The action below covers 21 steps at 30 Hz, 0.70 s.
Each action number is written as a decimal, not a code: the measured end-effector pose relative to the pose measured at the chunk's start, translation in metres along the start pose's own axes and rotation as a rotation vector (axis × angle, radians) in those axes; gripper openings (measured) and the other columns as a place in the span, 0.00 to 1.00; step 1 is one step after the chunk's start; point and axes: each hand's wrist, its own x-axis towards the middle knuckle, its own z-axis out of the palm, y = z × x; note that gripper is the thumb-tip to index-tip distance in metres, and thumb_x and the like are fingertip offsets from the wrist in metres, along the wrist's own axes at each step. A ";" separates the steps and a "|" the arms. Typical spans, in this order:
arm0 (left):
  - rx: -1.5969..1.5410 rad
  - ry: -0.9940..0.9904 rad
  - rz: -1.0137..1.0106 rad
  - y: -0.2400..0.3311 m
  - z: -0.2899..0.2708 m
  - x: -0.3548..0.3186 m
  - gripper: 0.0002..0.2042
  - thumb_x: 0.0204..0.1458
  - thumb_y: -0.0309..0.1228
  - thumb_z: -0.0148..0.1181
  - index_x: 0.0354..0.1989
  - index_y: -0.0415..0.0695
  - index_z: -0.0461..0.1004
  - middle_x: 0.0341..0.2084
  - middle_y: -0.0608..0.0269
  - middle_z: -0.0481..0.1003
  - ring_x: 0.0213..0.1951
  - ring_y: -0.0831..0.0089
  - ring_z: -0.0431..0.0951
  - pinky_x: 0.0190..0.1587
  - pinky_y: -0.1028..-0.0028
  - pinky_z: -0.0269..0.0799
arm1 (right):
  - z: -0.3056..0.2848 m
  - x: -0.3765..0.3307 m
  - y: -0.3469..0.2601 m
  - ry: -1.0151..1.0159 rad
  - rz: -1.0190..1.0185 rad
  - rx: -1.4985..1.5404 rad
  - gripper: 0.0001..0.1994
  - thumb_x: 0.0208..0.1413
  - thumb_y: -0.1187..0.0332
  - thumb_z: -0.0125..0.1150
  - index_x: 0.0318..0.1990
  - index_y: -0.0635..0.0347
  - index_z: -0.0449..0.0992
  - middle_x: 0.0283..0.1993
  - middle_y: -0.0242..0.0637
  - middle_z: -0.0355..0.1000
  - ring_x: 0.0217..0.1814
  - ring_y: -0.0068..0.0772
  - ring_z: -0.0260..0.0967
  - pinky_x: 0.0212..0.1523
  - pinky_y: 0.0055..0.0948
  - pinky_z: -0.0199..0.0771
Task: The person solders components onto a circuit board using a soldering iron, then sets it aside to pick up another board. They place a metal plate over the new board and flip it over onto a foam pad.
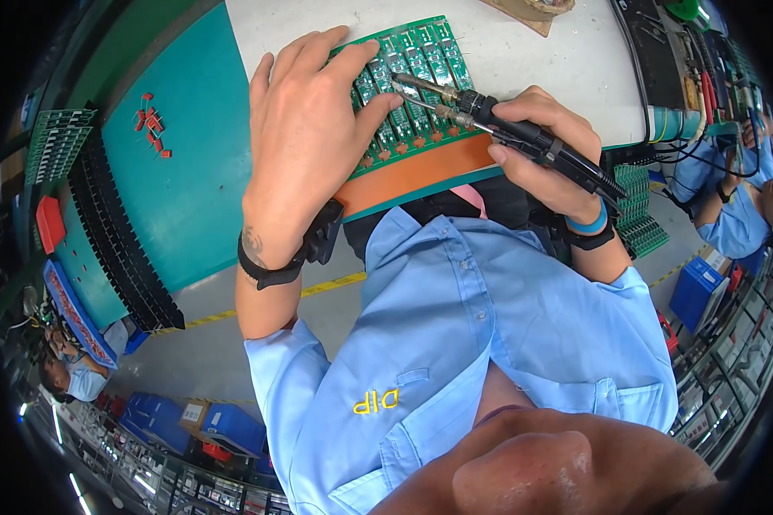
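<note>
My left hand point(305, 137) lies flat, fingers spread, on a green circuit board panel point(421, 60) that rests on an orange mat point(421, 172) at the white bench edge. My right hand point(545, 150) grips a black tweezer-type soldering tool point(524, 133). Its two metal tips point(408, 86) touch the panel just beside my left fingertips. A black strap circles my left wrist, and a blue band with a black strap sits on my right wrist.
Small red components point(150, 124) lie scattered on the teal surface point(180, 172) to the left. Black trays point(116, 232) and green boards point(56, 142) stand further left. More green boards point(640, 215) sit at right, near another seated person in blue point(730, 215).
</note>
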 end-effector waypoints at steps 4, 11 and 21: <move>-0.003 0.005 0.004 -0.001 0.000 0.000 0.23 0.50 0.37 0.76 0.54 0.44 0.82 0.59 0.52 0.78 0.61 0.50 0.76 0.64 0.56 0.68 | -0.001 0.000 -0.001 -0.002 -0.006 -0.005 0.19 0.48 0.78 0.75 0.50 0.67 0.82 0.40 0.43 0.81 0.37 0.31 0.76 0.38 0.27 0.75; -0.036 0.013 0.012 -0.004 0.002 -0.002 0.23 0.49 0.37 0.77 0.54 0.44 0.82 0.59 0.52 0.78 0.61 0.50 0.75 0.65 0.56 0.68 | -0.005 -0.005 -0.002 0.003 -0.045 -0.021 0.20 0.49 0.82 0.71 0.51 0.70 0.77 0.38 0.45 0.77 0.38 0.34 0.74 0.40 0.30 0.73; -0.044 0.048 0.012 -0.006 -0.008 -0.007 0.24 0.50 0.35 0.76 0.56 0.45 0.81 0.62 0.52 0.76 0.63 0.50 0.74 0.66 0.55 0.67 | 0.002 -0.002 -0.006 -0.028 -0.060 0.019 0.20 0.50 0.81 0.72 0.52 0.71 0.77 0.39 0.46 0.77 0.39 0.35 0.74 0.41 0.31 0.73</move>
